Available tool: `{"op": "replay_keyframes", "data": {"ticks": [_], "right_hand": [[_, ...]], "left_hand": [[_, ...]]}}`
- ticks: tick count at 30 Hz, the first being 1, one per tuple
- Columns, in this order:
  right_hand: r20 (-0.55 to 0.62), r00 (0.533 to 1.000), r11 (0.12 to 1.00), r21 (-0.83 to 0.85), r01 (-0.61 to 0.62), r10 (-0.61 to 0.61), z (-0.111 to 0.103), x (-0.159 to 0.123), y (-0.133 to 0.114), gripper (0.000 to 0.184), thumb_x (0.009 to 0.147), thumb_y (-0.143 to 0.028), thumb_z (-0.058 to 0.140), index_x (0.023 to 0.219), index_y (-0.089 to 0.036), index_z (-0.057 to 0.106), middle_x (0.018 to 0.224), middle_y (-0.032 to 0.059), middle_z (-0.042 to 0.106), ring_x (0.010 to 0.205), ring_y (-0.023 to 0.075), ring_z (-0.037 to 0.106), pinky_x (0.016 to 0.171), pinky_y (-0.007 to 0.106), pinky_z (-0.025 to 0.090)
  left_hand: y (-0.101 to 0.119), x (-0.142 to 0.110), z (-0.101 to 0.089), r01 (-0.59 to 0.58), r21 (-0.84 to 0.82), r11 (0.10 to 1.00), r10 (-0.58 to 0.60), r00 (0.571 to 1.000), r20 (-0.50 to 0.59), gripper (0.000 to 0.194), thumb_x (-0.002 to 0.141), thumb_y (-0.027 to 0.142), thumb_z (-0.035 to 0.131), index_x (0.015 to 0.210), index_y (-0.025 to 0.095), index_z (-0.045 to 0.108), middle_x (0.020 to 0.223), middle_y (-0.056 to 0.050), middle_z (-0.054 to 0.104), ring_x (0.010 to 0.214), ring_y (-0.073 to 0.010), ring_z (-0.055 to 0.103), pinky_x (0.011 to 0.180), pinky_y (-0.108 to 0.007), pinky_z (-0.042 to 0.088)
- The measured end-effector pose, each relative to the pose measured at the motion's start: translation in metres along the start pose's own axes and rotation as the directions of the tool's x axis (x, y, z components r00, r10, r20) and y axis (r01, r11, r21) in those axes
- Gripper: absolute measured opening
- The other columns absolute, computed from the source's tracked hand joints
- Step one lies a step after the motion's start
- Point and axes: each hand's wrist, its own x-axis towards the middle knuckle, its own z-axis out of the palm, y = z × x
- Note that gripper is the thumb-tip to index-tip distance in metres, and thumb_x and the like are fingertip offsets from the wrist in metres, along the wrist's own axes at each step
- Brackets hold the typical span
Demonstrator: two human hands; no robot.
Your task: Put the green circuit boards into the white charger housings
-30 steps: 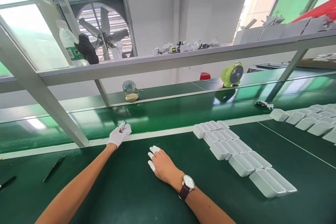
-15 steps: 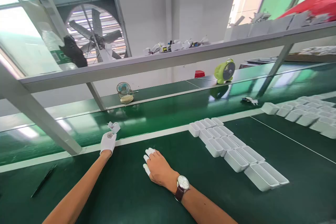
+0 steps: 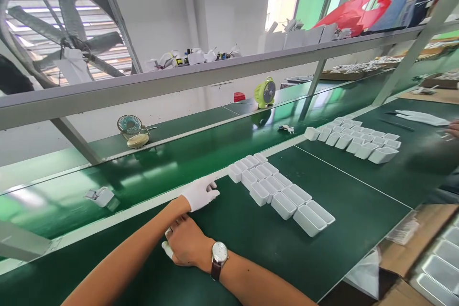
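Observation:
My left hand (image 3: 201, 194), in a white glove, reaches rightward over the green bench with nothing in it. Its fingers are apart and slightly bent, near the closest rows of open white plastic cases (image 3: 265, 182). Just below, my right hand (image 3: 189, 243) is by the left wrist, palm down. White fingertip covers show on it, and some of its fingertips are hidden behind the left forearm. Its thumb stands apart from the fingers, and I see nothing held. A small white plastic case with a part attached (image 3: 102, 196) lies on the shiny green belt at left.
A raised shelf (image 3: 201, 69) crosses over the belt, held by slanted posts. Small fans, one green (image 3: 264, 93) and one teal (image 3: 129, 125), stand beyond the belt. More white cases (image 3: 353, 137) lie farther right, near another person's hand (image 3: 453, 129). A cardboard box (image 3: 418, 239) stands at lower right.
My left hand has let go of the small white case on the belt and swung right, crossing above my right hand. The view has turned right, showing the box and another person's hand.

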Motion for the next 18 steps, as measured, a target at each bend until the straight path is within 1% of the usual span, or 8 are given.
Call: {"op": "replay_keyframes", "data": {"ticks": [2, 6, 8, 10, 12, 14, 16, 18], "right_hand": [[0.012, 1.000, 0.999, 0.043, 0.016, -0.016, 0.005, 0.002, 0.000, 0.021, 0.084, -0.025, 0.058, 0.098, -0.010, 0.066, 0.103, 0.0146, 0.071, 0.100, 0.0303, 0.061, 0.086, 0.043, 0.049], [-0.013, 0.999, 0.990, 0.133, 0.035, -0.034, 0.008, 0.003, 0.000, 0.015, 0.082, -0.014, 0.056, 0.092, -0.018, 0.066, 0.105, 0.0056, 0.073, 0.102, 0.0277, 0.062, 0.085, 0.041, 0.050], [-0.016, 0.999, 0.989, 0.142, 0.035, -0.033, 0.006, 0.003, 0.000, 0.012, 0.083, -0.014, 0.057, 0.088, -0.019, 0.066, 0.105, 0.0045, 0.073, 0.102, 0.0274, 0.062, 0.086, 0.041, 0.050], [-0.028, 0.999, 0.989, 0.144, 0.037, -0.033, 0.003, 0.003, 0.000, 0.009, 0.082, -0.015, 0.059, 0.086, -0.019, 0.066, 0.102, 0.0046, 0.073, 0.100, 0.0270, 0.062, 0.088, 0.042, 0.049], [-0.062, 0.998, 0.989, 0.141, 0.042, -0.033, 0.000, 0.002, 0.001, 0.008, 0.083, -0.019, 0.060, 0.089, -0.018, 0.066, 0.101, 0.0061, 0.073, 0.100, 0.0271, 0.061, 0.092, 0.043, 0.048], [-0.077, 0.997, 0.992, 0.117, 0.036, -0.027, -0.003, 0.000, 0.001, 0.013, 0.083, -0.025, 0.061, 0.091, -0.015, 0.066, 0.100, 0.0093, 0.072, 0.099, 0.0274, 0.060, 0.092, 0.044, 0.047], [-0.069, 0.997, 0.997, 0.071, 0.021, -0.016, -0.005, -0.002, 0.001, 0.022, 0.085, -0.033, 0.061, 0.091, -0.012, 0.067, 0.098, 0.0128, 0.070, 0.094, 0.0275, 0.060, 0.089, 0.044, 0.048], [-0.065, 0.998, 1.000, 0.028, 0.010, -0.008, -0.005, -0.004, 0.002, 0.028, 0.088, -0.036, 0.059, 0.093, -0.009, 0.068, 0.098, 0.0150, 0.069, 0.091, 0.0271, 0.060, 0.085, 0.044, 0.048]], "left_hand": [[0.020, 0.020, 0.012, -0.023, 0.059, 0.998, 0.018, 0.997, 0.077, 0.050, 0.083, 0.034, 0.058, 0.133, 0.024, 0.057, 0.090, -0.001, 0.072, 0.076, -0.0176, 0.067, 0.073, -0.029, 0.053], [0.041, 0.052, 0.029, -0.052, 0.067, 0.996, 0.045, 0.993, 0.108, 0.061, 0.080, 0.032, 0.064, 0.139, 0.029, 0.050, 0.095, 0.000, 0.073, 0.083, -0.0198, 0.068, 0.075, -0.029, 0.051], [0.044, 0.060, 0.033, -0.039, 0.079, 0.996, 0.030, 0.994, 0.102, 0.056, 0.078, 0.034, 0.067, 0.133, 0.028, 0.056, 0.093, 0.000, 0.073, 0.085, -0.0214, 0.068, 0.075, -0.029, 0.051], [0.041, 0.061, 0.031, -0.008, 0.100, 0.995, 0.000, 0.997, 0.075, 0.041, 0.077, 0.040, 0.069, 0.115, 0.024, 0.065, 0.092, -0.002, 0.072, 0.084, -0.0221, 0.067, 0.073, -0.030, 0.050], [0.035, 0.056, 0.025, 0.031, 0.124, 0.992, -0.036, 0.999, 0.034, 0.027, 0.078, 0.044, 0.066, 0.091, 0.020, 0.068, 0.086, -0.003, 0.070, 0.079, -0.0209, 0.066, 0.071, -0.030, 0.050], [0.023, 0.043, 0.012, 0.072, 0.147, 0.987, -0.071, 0.997, -0.013, 0.025, 0.080, 0.044, 0.061, 0.076, 0.019, 0.064, 0.077, -0.003, 0.067, 0.073, -0.0192, 0.064, 0.068, -0.029, 0.048], [0.007, 0.021, -0.004, 0.122, 0.162, 0.979, -0.111, 0.991, -0.077, 0.027, 0.082, 0.044, 0.058, 0.072, 0.019, 0.062, 0.073, -0.002, 0.066, 0.071, -0.0185, 0.062, 0.066, -0.029, 0.048], [-0.016, -0.007, -0.021, 0.180, 0.154, 0.971, -0.153, 0.973, -0.172, 0.028, 0.082, 0.046, 0.056, 0.076, 0.019, 0.062, 0.076, -0.002, 0.067, 0.072, -0.0185, 0.063, 0.067, -0.029, 0.049]]}}
